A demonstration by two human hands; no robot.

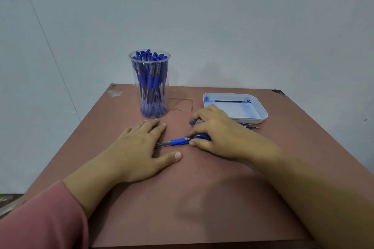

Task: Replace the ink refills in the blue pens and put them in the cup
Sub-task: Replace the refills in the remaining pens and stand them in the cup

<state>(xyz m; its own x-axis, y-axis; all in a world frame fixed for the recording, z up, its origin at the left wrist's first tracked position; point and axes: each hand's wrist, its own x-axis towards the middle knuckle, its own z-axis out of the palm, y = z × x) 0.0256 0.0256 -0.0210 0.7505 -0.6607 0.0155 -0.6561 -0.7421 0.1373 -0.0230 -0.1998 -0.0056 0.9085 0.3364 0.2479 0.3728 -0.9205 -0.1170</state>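
A blue pen (178, 141) lies flat on the brown table (202, 198), its clear barrel running left under my left hand. My left hand (139, 147) lies flat, fingers straight, on the table and over the pen's left end. My right hand (220, 137) grips the pen's right end between thumb and curled fingers. A clear cup (149, 85) packed with several blue pens stands at the back left. Several loose refills (248, 126) lie behind my right hand, partly hidden by it.
A white tray (261, 116) stained with blue ink stands at the back right and holds one refill (229, 101). A grey wall rises right behind the table. The table's near half is bare wood.
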